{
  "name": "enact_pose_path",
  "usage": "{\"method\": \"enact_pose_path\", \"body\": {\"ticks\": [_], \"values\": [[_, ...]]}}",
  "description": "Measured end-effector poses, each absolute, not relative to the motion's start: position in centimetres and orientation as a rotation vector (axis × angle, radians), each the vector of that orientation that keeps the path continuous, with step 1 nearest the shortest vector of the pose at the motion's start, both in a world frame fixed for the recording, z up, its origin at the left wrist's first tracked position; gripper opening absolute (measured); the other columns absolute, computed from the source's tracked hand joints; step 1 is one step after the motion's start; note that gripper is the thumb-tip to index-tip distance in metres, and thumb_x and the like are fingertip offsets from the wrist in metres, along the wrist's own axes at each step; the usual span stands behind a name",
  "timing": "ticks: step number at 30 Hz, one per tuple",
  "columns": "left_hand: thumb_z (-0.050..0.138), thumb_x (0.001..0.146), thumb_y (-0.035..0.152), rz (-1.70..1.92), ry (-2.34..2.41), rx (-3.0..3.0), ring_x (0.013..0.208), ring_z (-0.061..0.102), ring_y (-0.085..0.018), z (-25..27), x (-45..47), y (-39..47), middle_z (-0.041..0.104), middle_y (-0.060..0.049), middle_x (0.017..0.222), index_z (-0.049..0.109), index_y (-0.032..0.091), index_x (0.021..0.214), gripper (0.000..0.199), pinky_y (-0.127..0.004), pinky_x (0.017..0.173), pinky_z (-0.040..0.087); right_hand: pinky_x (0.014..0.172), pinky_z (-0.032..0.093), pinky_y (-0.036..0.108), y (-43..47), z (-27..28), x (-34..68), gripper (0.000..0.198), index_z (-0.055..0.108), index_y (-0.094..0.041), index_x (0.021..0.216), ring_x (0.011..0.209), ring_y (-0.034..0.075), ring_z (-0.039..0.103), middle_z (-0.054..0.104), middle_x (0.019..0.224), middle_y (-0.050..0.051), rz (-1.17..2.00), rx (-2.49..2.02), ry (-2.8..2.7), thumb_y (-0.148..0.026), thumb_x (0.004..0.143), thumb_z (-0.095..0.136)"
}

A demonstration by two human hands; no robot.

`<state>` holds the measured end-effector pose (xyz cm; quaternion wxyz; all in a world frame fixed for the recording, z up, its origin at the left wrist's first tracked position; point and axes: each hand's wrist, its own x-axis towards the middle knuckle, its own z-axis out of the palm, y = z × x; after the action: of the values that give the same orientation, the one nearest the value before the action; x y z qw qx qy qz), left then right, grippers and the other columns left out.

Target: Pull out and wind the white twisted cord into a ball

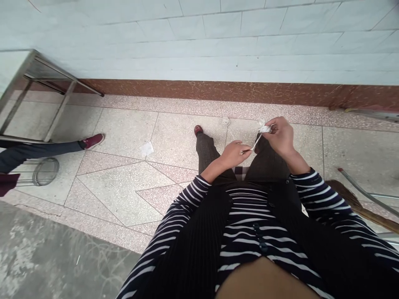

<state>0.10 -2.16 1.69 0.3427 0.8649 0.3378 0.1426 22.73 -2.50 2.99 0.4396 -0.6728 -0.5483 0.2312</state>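
My right hand (pixel 281 133) is closed in a pinch round a small bundle of white yarn (pixel 264 129), held out over my right knee. From the bundle a short white strand (pixel 256 142) runs down to my left hand (pixel 234 155), whose thumb and fingers are closed on it. A small light-coloured bit shows at the left fingertips, too small to name. On the floor beyond my hands lies a round ball of white yarn (pixel 225 121). Whether a thread links that ball to my hands cannot be made out.
White tiled wall (pixel 218 50) stands ahead, with a reddish-brown skirting (pixel 174 89). A metal-framed table (pixel 68 89) is at the left, near another person's leg (pixel 46 150) and a wire stool (pixel 46 171). White paper (pixel 147 149) lies on the floor. Metal tubing (pixel 358 182) and a wooden handle (pixel 378 219) are at right.
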Motion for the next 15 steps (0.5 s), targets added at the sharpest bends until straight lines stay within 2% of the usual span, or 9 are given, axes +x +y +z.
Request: {"method": "enact_pose_path", "body": {"ticks": [3,7,9,11,15], "values": [[0.054,0.111,0.031,0.399,0.896,2.369,0.087,0.074,-0.018,2.1,-0.6,-1.2,0.082,-0.003,0.09,0.079,0.021,0.096,0.031,-0.047,0.127,0.044,0.074,0.048,0.037,-3.5,1.6,21.7,0.021,0.065,-0.022,0.08,0.075,0.021,0.059,0.066,0.084,0.004,0.718,-1.736,-1.645,-0.008,0.066,0.072],[0.051,0.113,0.032,0.419,0.86,2.383,0.095,0.076,-0.019,1.9,-1.5,0.1,0.082,-0.005,0.095,0.079,0.021,0.103,0.032,-0.051,0.13,0.041,0.065,0.048,0.031,-7.0,2.3,20.3,0.023,0.067,-0.023,0.08,0.07,0.019,0.061,0.068,0.076,0.0,1.476,-1.42,-1.461,-0.019,0.062,0.081],[0.049,0.114,0.032,0.416,0.869,2.303,0.095,0.075,-0.018,1.5,-1.4,0.3,0.082,-0.003,0.094,0.077,0.02,0.1,0.034,-0.05,0.131,0.04,0.067,0.053,0.031,-8.2,3.4,20.1,0.032,0.069,-0.023,0.081,0.074,0.019,0.066,0.074,0.082,0.001,1.642,-1.247,-1.229,-0.024,0.059,0.091],[0.046,0.114,0.029,0.405,0.906,2.196,0.092,0.075,-0.017,0.8,-0.9,-0.1,0.081,-0.001,0.092,0.075,0.02,0.092,0.037,-0.046,0.13,0.042,0.068,0.057,0.032,-8.5,4.5,20.4,0.039,0.071,-0.022,0.082,0.076,0.019,0.069,0.077,0.087,0.002,1.583,-1.204,-1.05,-0.026,0.055,0.098],[0.05,0.11,0.029,0.324,0.954,2.079,0.086,0.073,-0.015,-0.4,0.0,-2.2,0.078,0.002,0.083,0.068,0.02,0.076,0.039,-0.042,0.128,0.045,0.061,0.059,0.034,-6.2,5.0,22.3,0.043,0.068,-0.024,0.082,0.07,0.02,0.067,0.073,0.08,0.001,1.234,-1.339,-0.873,-0.032,0.055,0.099]]}}
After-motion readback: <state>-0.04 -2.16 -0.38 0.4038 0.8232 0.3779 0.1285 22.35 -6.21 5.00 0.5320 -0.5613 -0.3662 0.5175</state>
